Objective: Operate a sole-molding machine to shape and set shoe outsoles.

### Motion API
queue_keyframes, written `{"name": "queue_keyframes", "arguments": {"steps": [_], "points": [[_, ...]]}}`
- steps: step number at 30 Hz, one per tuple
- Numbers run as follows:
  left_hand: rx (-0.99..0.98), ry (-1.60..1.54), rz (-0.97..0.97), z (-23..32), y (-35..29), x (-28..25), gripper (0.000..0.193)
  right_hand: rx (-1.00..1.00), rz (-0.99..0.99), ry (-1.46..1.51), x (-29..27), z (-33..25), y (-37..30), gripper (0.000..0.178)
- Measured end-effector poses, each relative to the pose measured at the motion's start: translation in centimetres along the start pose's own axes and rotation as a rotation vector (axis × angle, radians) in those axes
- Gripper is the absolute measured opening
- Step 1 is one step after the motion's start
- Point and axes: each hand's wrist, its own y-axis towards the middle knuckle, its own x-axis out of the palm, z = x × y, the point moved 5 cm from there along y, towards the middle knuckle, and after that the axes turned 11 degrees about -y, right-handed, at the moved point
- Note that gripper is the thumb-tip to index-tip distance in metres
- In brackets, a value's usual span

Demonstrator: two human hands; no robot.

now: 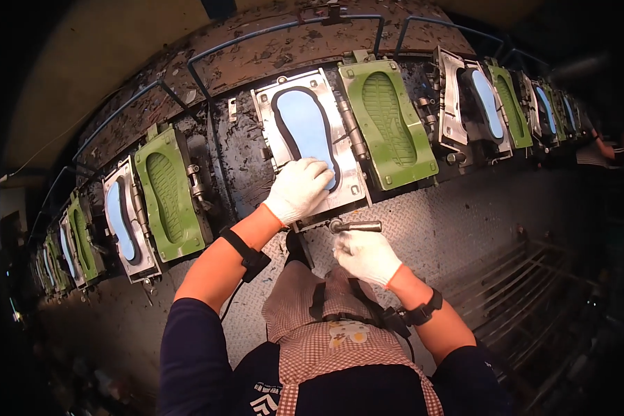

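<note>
The left hand [300,188], in a white glove, lies over the lower end of a blue insole [301,121], its fingers bent across the surface; whether they pinch it or only press, I cannot tell. The insole sits inside a black sole rim [280,119] in an open silver mould [344,193], most of its length showing beyond the fingertips. A green mould half [421,154] is hinged along the mould's right side. The right hand [365,255], also gloved, is lower and to the right, below the mould, fingers curled just beside a dark lever [360,226]; I cannot tell whether it grips anything. The left forearm slants up and rightward, the right forearm up and leftward.
</note>
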Motion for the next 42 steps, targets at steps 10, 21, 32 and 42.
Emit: {"name": "queue_keyframes", "arguments": {"steps": [10, 21, 32, 42], "points": [[0.192, -0.171, -0.136, -1.7, 2.2, -1.2, 0.054, 0.167, 0.483, -0.096, -1.6, 2.2, 5.4, 0.031], [0.132, -0.140, -0.074, -1.9, 1.1, -0.6, 0.055, 0.241, 0.208, 0.097, -0.3, 3.5, 8.0, 0.025], [0.057, -0.140, -0.051, -0.6, 1.7, -0.7, 0.055, 0.329, 0.144, 0.181, -3.8, 9.9, 2.6, 0.031], [-0.098, -0.072, -0.133, -0.2, 2.2, -0.9, 0.070, 0.358, 0.103, 0.170, -3.8, 15.3, -2.1, 0.033]]}}
